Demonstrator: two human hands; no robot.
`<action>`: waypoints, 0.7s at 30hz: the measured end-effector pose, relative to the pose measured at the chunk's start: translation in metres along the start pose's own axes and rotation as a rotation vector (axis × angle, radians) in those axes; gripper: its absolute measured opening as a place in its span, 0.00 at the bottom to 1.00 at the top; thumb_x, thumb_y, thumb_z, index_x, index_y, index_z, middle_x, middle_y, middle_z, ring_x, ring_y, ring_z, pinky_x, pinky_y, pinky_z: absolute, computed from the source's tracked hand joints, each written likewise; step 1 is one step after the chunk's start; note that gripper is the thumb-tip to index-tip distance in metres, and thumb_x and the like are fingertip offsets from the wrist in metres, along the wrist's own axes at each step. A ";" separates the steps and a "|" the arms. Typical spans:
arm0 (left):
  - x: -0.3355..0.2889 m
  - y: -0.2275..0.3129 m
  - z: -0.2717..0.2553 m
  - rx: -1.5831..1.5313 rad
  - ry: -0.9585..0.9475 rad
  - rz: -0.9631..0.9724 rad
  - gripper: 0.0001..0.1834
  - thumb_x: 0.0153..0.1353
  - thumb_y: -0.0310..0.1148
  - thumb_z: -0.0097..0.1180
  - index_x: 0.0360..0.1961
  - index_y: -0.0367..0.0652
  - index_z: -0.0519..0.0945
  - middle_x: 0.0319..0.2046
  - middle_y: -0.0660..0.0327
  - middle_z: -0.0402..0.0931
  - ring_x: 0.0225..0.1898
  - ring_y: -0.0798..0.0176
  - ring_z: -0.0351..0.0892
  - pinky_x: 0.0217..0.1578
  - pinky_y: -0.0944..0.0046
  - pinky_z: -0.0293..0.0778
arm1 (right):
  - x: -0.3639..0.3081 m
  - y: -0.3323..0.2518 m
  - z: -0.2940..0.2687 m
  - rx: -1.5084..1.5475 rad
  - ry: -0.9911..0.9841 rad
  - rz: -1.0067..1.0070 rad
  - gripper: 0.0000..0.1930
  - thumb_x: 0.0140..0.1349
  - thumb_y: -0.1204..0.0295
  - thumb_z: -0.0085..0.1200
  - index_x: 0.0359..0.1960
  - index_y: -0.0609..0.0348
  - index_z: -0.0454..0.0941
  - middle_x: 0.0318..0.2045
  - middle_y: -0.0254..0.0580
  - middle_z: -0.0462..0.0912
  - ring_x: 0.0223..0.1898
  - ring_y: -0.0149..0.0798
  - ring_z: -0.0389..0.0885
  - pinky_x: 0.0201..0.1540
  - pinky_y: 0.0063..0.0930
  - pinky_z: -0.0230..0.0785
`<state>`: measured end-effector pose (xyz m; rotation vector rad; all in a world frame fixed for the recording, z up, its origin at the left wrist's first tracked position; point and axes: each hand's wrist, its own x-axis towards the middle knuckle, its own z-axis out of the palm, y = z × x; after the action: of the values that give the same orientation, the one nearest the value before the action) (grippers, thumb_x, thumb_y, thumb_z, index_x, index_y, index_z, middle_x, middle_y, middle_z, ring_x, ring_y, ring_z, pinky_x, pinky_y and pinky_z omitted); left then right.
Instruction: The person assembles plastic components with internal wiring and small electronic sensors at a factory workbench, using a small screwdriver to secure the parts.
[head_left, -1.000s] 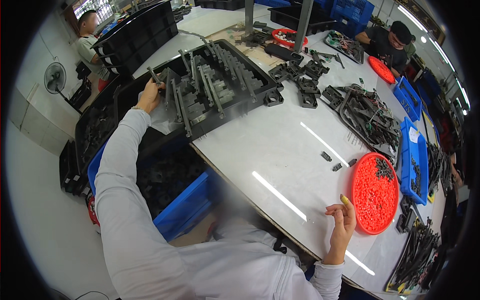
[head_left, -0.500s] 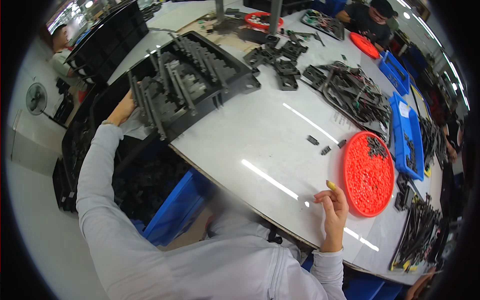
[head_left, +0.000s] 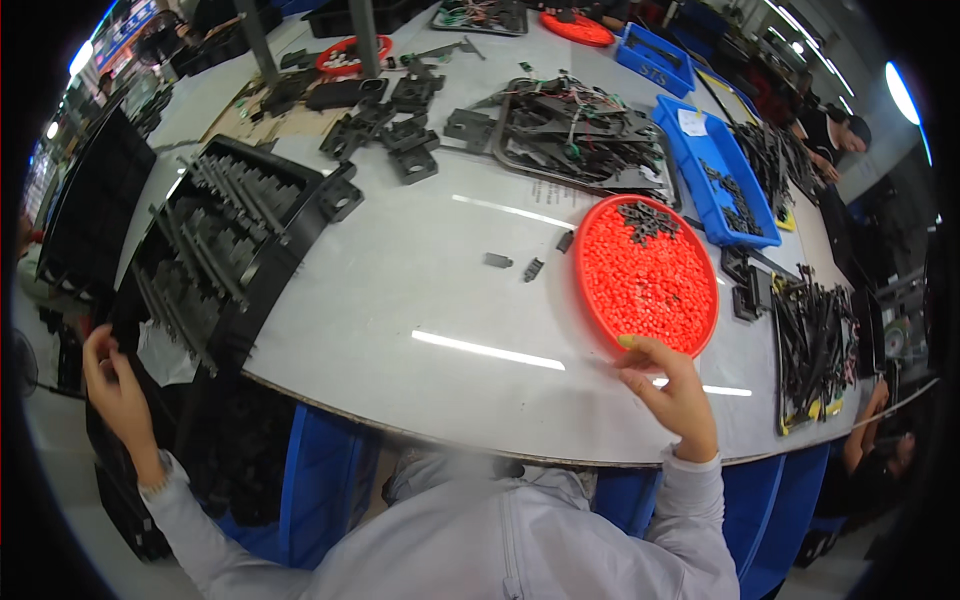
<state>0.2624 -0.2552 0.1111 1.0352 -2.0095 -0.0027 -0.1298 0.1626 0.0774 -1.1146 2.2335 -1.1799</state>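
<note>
My left hand (head_left: pixel 122 400) is beside the near left corner of a black crate (head_left: pixel 262 300), its fingers loosely bent and apart, with nothing visible in them. Long dark bars (head_left: pixel 195 245) lie in rows inside that crate. At the near rim of a round red tray (head_left: pixel 597 318), my right hand (head_left: pixel 672 395) hovers with thumb and forefinger apart and no object showing between them. One of its fingertips has a yellow cover. Small red pieces (head_left: pixel 640 275) fill the tray, with a cluster of dark parts (head_left: pixel 648 222) at its far side. Small black parts (head_left: pixel 533 269) lie left of it.
Behind the tray, a metal tray (head_left: pixel 505 155) overflows with dark parts and wires. Blue bins (head_left: pixel 712 225) stand at the right, near a bundle of black strips (head_left: pixel 815 340). Black brackets (head_left: pixel 408 150) lie farther back. Below the table's left edge is a blue container (head_left: pixel 325 475).
The view has swung to the right. My left hand has come back from the crate's side, its fingers now visible. My right hand has moved close to the red tray's near rim.
</note>
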 end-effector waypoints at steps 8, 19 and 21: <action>-0.020 0.224 0.175 -0.533 -0.505 0.578 0.25 0.47 0.24 0.53 0.50 0.33 0.68 0.51 0.45 0.66 0.53 0.45 0.66 0.53 0.55 0.63 | 0.130 -0.002 -0.081 -0.376 0.206 -0.193 0.13 0.53 0.72 0.54 0.40 0.64 0.76 0.31 0.50 0.81 0.32 0.46 0.79 0.37 0.32 0.69; -0.011 0.223 0.324 -0.185 -0.567 0.448 0.28 0.49 0.29 0.53 0.53 0.33 0.64 0.55 0.46 0.61 0.57 0.46 0.61 0.54 0.51 0.60 | 0.288 0.108 -0.116 -0.689 0.352 -0.262 0.29 0.45 0.80 0.46 0.56 0.57 0.65 0.51 0.55 0.71 0.53 0.51 0.69 0.55 0.37 0.61; -0.019 0.220 0.308 -0.294 -0.575 0.509 0.25 0.48 0.29 0.54 0.50 0.34 0.67 0.52 0.49 0.65 0.57 0.48 0.61 0.52 0.52 0.61 | 0.302 0.105 -0.114 -0.635 0.312 -0.318 0.31 0.44 0.77 0.48 0.57 0.58 0.64 0.49 0.58 0.72 0.51 0.52 0.71 0.56 0.35 0.61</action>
<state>-0.0898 -0.2061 -0.0195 0.3291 -2.6435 -0.3479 -0.4366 0.0187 0.0671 -1.6682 2.8639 -0.7987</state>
